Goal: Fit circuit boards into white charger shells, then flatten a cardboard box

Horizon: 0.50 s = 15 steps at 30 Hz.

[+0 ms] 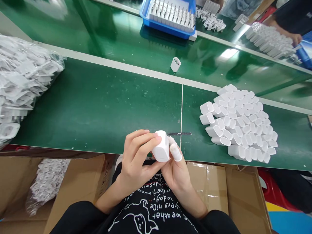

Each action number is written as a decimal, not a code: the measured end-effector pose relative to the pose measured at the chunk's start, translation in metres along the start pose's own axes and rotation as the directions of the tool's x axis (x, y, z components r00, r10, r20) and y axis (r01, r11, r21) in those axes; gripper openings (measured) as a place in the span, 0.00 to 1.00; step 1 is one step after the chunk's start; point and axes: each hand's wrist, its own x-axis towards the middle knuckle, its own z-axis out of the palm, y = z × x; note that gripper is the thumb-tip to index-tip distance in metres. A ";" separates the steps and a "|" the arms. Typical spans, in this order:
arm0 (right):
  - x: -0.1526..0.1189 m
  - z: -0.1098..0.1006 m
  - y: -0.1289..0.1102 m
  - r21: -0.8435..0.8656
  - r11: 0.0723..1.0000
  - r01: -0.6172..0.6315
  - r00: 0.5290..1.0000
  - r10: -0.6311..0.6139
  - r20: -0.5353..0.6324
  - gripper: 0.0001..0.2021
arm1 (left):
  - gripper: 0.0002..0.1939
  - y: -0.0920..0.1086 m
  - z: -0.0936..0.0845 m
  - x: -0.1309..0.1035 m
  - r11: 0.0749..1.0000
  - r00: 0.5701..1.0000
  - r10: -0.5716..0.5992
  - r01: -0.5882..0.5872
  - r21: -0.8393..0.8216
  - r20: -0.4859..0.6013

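Note:
Both hands meet at the front edge of the green bench around one white plastic casing [162, 149], a smooth block with rounded corners and a small slot on its near end. My left hand [136, 159] grips it from the left, fingers over its top and thumb along its lower side. On the right, my right hand [179, 172] has curled fingers against the casing, with white finger covers on; part of its grip is hidden. A thin dark tool [182, 133] lies just beyond, one end hidden behind the casing.
Many similar white casings [243, 126] are grouped at right. Clear bags of white parts [24, 78] lie at left. A single casing [175, 64] stands beyond the pale strip, near a blue tray [168, 30]. Cardboard boxes [207, 185] sit below; another person's hand [296, 39] shows far right.

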 end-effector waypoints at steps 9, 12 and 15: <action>0.001 -0.054 -0.052 -0.621 0.044 0.783 0.345 -0.861 0.374 0.19 | 0.17 -0.035 -0.019 -0.016 0.991 0.989 -0.137 0.137 0.011 0.060; -0.010 -0.090 -0.045 -0.607 -0.351 0.713 0.320 -0.609 0.726 0.29 | 0.15 -0.049 -0.023 -0.025 0.973 0.974 -0.227 0.228 0.042 -0.029; -0.013 -0.116 -0.022 -0.575 -0.431 0.695 0.436 -0.383 0.814 0.29 | 0.15 -0.054 -0.023 -0.031 0.963 0.963 -0.264 0.266 0.035 -0.055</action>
